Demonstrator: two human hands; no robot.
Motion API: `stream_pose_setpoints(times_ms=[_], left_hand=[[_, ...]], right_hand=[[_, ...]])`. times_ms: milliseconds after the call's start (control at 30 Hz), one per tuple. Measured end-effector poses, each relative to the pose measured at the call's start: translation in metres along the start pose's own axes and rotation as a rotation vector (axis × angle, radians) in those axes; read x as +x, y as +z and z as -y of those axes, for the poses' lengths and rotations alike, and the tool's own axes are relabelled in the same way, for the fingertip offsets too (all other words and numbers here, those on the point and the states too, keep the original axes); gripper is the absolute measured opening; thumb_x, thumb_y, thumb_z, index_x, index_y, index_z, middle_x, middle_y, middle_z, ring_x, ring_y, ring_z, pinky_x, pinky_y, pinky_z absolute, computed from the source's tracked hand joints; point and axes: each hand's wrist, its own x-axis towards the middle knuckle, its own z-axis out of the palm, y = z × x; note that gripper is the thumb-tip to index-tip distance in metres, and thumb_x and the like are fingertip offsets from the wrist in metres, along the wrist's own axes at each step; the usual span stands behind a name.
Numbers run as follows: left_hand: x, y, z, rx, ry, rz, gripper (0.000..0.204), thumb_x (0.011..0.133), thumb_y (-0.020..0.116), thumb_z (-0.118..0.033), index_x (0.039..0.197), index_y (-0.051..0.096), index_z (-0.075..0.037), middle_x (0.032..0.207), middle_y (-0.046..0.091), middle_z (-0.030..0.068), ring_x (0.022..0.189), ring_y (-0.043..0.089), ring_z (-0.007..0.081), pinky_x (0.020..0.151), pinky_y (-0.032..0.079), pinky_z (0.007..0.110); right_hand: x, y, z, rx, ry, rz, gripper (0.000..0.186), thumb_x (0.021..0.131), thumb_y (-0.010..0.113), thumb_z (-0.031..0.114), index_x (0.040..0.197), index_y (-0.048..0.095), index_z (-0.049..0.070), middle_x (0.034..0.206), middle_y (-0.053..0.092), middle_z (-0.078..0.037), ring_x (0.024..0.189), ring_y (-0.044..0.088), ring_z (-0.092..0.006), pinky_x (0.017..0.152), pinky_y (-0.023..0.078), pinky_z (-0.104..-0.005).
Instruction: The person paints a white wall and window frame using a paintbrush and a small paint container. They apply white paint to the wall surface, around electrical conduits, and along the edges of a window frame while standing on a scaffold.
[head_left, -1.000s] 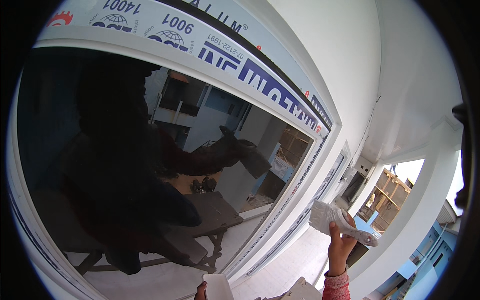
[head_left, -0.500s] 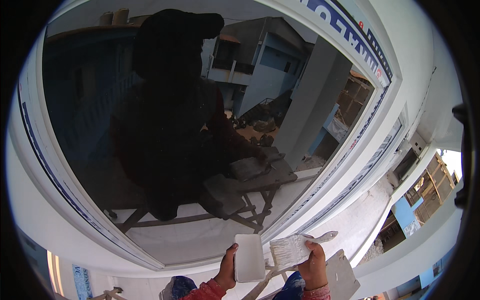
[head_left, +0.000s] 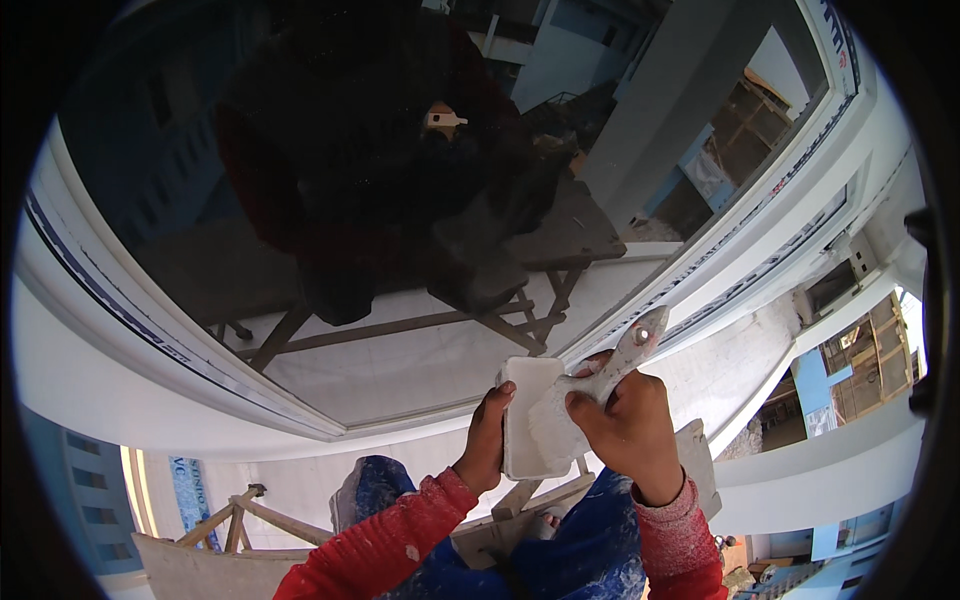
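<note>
My left hand [head_left: 487, 440] grips the side of a small white rectangular paint tray [head_left: 530, 378], its thumb along the near rim. In my right hand [head_left: 640, 432] is a wide paintbrush [head_left: 632, 345], held by the base of its paint-smeared handle. The handle points up and to the right. The white-coated bristles reach over the right side of the tray and appear to be dipped into it; the exact contact is hard to tell, white on white. Both sleeves are red with white spatters.
Before me stands a large dark window pane [head_left: 380, 200] in a white frame [head_left: 190, 355], reflecting a figure and buildings. Below are my blue, paint-marked trouser legs [head_left: 580, 545]. Wooden boards [head_left: 175, 560] and struts [head_left: 240, 510] lie beneath me; a blue building shows at lower left.
The view has tilted down, so more of my arms and legs shows. My right hand has brought the brush leftward onto the tray; earlier it was beside it.
</note>
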Motion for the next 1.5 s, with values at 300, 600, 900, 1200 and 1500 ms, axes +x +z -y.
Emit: stream_pose_setpoints(times_ms=[300,600,900,1200,1500], left_hand=[[-0.007,0.005,-0.002,0.038,0.021,0.004,0.072,0.097,0.051,-0.061,0.149,0.043,-0.012,0.137,0.059,0.0113,0.123,0.061,0.0253,0.104,0.05,0.042],[-0.022,0.013,-0.017,-0.011,0.068,-0.058,0.065,0.095,0.055,-0.057,0.14,0.051,-0.01,0.126,0.06,0.0078,0.116,0.061,0.0221,0.098,0.051,0.04],[-0.035,0.022,-0.028,-0.004,0.167,-0.04,0.064,0.094,0.059,-0.055,0.137,0.051,-0.008,0.12,0.06,0.0084,0.111,0.063,0.0209,0.094,0.052,0.038],[-0.034,0.023,-0.029,-0.027,0.176,-0.064,0.053,0.097,0.061,-0.045,0.132,0.053,-0.006,0.115,0.062,0.0083,0.106,0.064,0.02,0.091,0.053,0.036],[-0.042,0.026,-0.036,0.018,0.149,-0.058,0.065,0.094,0.06,-0.054,0.135,0.051,-0.005,0.119,0.061,0.01,0.108,0.063,0.0203,0.093,0.052,0.036]], right_hand=[[-0.004,-0.004,-0.013,0.359,0.202,-0.021,0.023,0.081,0.07,0.01,0.098,0.068,-0.004,0.076,0.07,-0.012,0.075,0.071,-0.0243,0.069,0.051,-0.0326],[-0.028,0.0,-0.076,1.294,0.464,0.122,0.039,0.086,0.064,0.015,0.122,0.062,-0.001,0.113,0.07,-0.014,0.104,0.069,-0.0263,0.096,0.055,-0.039],[-0.043,0.004,-0.086,1.434,0.352,0.169,0.055,0.078,0.071,0.015,0.13,0.057,0.002,0.125,0.065,-0.02,0.115,0.065,-0.0355,0.102,0.053,-0.0449],[-0.045,-0.008,-0.082,1.325,0.297,0.225,0.062,0.071,0.084,0.011,0.128,0.059,0.008,0.132,0.061,-0.019,0.122,0.061,-0.0342,0.107,0.049,-0.0453],[-0.046,-0.018,-0.088,1.123,0.107,0.271,0.076,0.053,0.095,0.003,0.119,0.06,0.012,0.145,0.054,-0.017,0.135,0.05,-0.0335,0.112,0.041,-0.0478]])
